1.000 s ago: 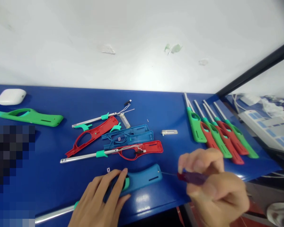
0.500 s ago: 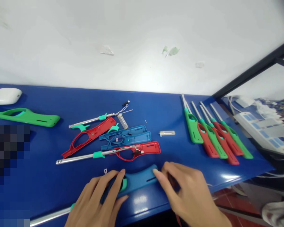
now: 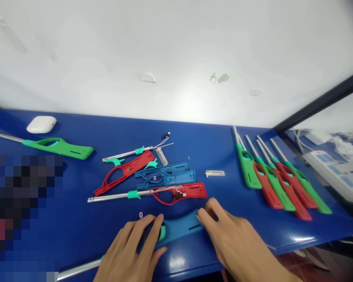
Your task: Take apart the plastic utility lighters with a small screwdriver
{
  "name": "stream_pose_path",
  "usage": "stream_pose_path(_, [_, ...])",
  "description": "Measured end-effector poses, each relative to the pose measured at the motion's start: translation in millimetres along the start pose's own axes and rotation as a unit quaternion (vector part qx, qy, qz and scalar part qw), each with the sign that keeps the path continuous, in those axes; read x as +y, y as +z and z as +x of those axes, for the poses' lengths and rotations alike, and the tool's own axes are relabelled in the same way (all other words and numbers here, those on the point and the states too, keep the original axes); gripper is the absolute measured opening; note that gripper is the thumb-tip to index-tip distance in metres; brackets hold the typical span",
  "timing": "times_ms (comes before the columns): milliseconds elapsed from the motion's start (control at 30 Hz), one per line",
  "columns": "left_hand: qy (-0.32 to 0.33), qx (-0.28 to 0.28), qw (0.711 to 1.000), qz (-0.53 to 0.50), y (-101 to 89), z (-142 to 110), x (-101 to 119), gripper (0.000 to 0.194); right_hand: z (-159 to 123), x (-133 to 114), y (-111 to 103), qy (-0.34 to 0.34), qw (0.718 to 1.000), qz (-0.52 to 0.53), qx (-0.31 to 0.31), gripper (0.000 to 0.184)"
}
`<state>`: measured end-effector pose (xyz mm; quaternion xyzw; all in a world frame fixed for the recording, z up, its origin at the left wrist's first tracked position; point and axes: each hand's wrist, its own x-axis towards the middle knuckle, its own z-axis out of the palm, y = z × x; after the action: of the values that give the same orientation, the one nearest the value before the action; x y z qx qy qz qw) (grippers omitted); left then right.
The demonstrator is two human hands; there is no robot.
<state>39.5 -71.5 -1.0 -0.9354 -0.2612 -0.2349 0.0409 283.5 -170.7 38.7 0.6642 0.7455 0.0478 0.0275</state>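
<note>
A blue gas lighter point(image 3: 181, 228) with a green trigger lies at the table's front edge, its metal tube pointing to the lower left. My left hand point(image 3: 132, 248) is wrapped over its trigger end, fingers closed around the body and hiding most of the loop. At the other end, my right hand point(image 3: 231, 235) grips the tip of the handle between thumb and bent fingers. Just above my left hand lies a small white clip point(image 3: 141, 215). Beyond it are a red half-shell point(image 3: 198, 190) and a metal tube point(image 3: 114, 197) with a green collar and wires.
Blue half-shells point(image 3: 179, 178), another red half-shell point(image 3: 126, 170) and a clear fuel tank point(image 3: 215, 173) lie mid-table. Several whole lighters point(image 3: 269, 188) line the right side. A green lighter point(image 3: 64, 148) and a white case point(image 3: 41, 124) are at left. A power strip point(image 3: 329, 168) is far right.
The view has turned slightly left, so everything sits further right and lower. My right thumb has drawn back from the handle's face to its end. My left hand keeps its hold.
</note>
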Motion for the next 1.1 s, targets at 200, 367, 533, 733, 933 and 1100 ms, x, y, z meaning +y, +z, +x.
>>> stream_pose_path(200, [0.004,-0.012,1.000,0.001,3.3,-3.2,-1.7,0.041,-0.8,18.1,-9.1,-0.074,0.996,-0.013,-0.045,0.059])
stream_pose_path(367, [0.011,-0.026,1.000,0.006,3.1,-10.3,-4.7,0.042,4.8,29.0,-17.8,-0.163,0.986,-0.023,-0.032,0.053])
stream_pose_path(533, [0.004,-0.012,1.000,0.015,1.5,-4.7,-3.4,0.041,13.4,31.6,-30.2,-0.140,0.989,0.016,-0.041,0.042])
stream_pose_path(733, [-0.001,0.003,1.000,0.001,-1.6,3.1,0.5,0.041,93.3,44.9,-34.5,-0.015,0.994,0.102,0.031,0.032])
stream_pose_path(933, [-0.033,-0.019,0.998,-0.055,-4.1,1.0,2.2,0.037,141.9,61.5,-15.5,-0.015,0.992,0.112,0.049,0.032])
stream_pose_path(1100, [-0.046,-0.006,0.996,-0.073,-6.8,4.0,3.6,0.037,83.6,56.5,-37.4,0.022,0.978,0.182,0.096,0.037])
